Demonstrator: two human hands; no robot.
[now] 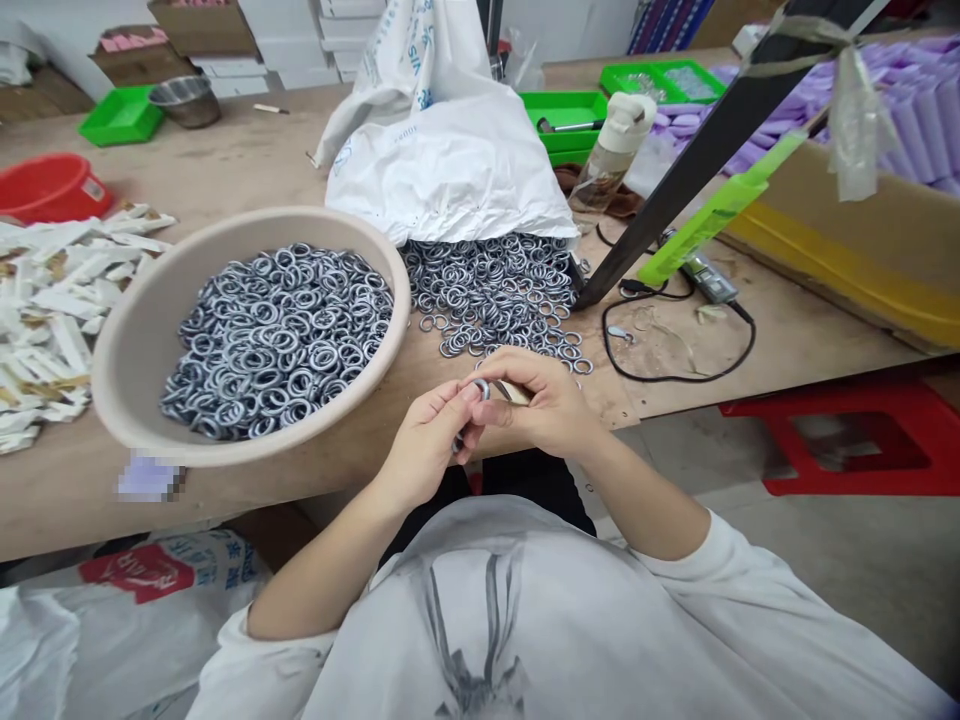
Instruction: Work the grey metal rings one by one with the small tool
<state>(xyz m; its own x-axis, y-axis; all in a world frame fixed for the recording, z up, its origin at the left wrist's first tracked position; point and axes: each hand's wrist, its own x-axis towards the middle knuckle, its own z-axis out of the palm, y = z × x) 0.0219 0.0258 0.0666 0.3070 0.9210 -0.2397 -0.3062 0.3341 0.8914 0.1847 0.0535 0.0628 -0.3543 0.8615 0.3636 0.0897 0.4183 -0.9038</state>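
Close to the table's front edge, my two hands meet. My left hand (426, 435) is closed, pinching a grey ring (484, 386) between thumb and fingers; something dark, perhaps more rings, shows below its fingers. My right hand (553, 402) is closed around a slim pale-and-dark tool (513, 393), mostly hidden by the fingers, with its thumb beside the ring. Just beyond the hands, a pile of loose grey rings (499, 290) spills from a white woven sack (457, 180). To the left stands a wide beige basin (120, 385) holding many similar rings (281, 340).
White strips (56, 310) lie at the left, near a red basin (49, 190). A dark slanted post (675, 170) rises right of the pile, beside a bottle (615, 145) and a looped black cable (675, 378). A red stool (847, 440) stands below the table at right.
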